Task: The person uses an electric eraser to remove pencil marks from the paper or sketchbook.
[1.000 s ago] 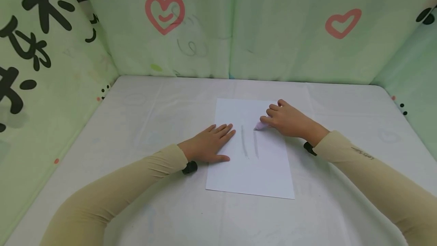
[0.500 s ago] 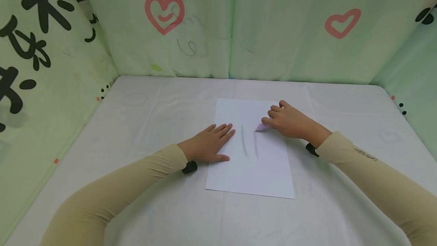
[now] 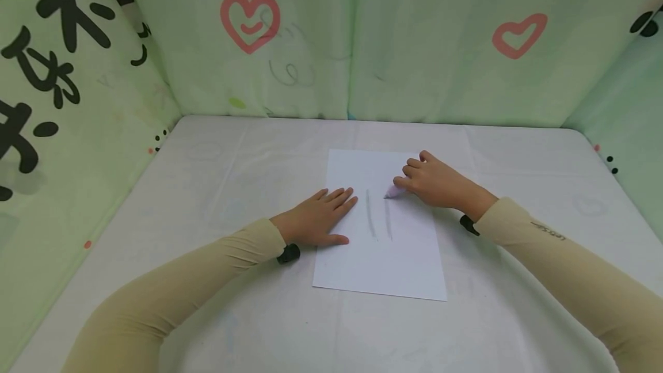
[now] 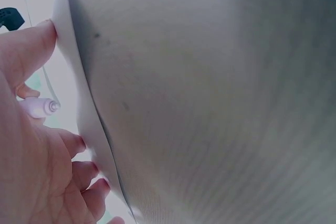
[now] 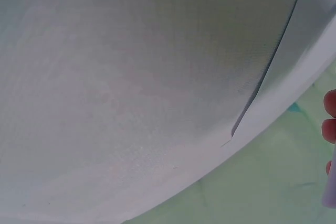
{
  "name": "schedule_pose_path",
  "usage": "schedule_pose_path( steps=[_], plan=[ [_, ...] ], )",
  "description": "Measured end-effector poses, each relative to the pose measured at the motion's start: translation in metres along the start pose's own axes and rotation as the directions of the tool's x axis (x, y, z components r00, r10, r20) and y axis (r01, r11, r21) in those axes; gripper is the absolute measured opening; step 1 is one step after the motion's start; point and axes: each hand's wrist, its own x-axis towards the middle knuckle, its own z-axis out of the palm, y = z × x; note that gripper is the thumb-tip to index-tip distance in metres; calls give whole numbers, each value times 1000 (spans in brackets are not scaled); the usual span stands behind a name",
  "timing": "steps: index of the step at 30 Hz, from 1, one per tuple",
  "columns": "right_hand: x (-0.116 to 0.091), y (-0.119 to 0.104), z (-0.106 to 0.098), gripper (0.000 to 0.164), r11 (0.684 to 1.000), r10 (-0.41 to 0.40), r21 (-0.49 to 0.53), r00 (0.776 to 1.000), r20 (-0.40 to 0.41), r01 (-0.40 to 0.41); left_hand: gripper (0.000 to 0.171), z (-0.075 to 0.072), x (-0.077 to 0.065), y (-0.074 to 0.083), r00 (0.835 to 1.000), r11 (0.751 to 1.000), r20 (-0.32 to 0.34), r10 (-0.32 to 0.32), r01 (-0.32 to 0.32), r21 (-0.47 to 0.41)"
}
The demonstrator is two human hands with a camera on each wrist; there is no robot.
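A white sheet of paper lies on the table, bearing two faint grey, nearly upright strokes. My left hand rests on the sheet's left edge, fingers spread. Over the upper right part of the sheet, my right hand grips a pale purple pen. The pen's grey tip points down and left, at the upper end of the right stroke; whether it touches the paper I cannot tell. In the right wrist view, only a few fingertips and part of the pen show at the right edge.
A white cloth covers the table. Green fabric walls with red hearts and black characters stand along its back and sides. A dark wrist camera sits beneath the left wrist, and another dark one beneath the right.
My right hand and the pen shifted slightly right, then back left to roughly where they were. My left hand, the sheet and the two strokes look unchanged.
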Motion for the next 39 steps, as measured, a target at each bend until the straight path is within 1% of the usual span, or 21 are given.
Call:
schedule_pose_path(
  steps=[4, 10, 19, 28, 34, 39],
  plan=[
    [-3, 0, -1, 25, 1000, 2, -2, 1000, 11, -2, 85, 1, 1, 0, 1000, 1000, 6, -8, 8, 0],
    [-6, 0, -2, 27, 1000, -5, -4, 1000, -3, 5, 85, 2, 1, -1, 1000, 1000, 4, -11, 11, 3],
    [0, 1, 3, 26, 1000, -12, -3, 999, -46, 12, 85, 5, 4, -2, 1000, 1000, -4, 0, 0, -4],
    [-5, 0, 0, 27, 1000, -7, -2, 1000, -12, 7, 85, 4, 2, -1, 1000, 1000, -4, 1, -1, 4],
    [-9, 0, 0, 30, 1000, -19, -6, 999, -40, 19, 85, 5, 4, -1, 1000, 1000, -2, -1, 1, 13],
    [-7, 1, 1, 29, 1000, -22, 3, 999, -42, 22, 85, 3, 3, -1, 1000, 1000, 5, -2, 2, 16]
  ],
)
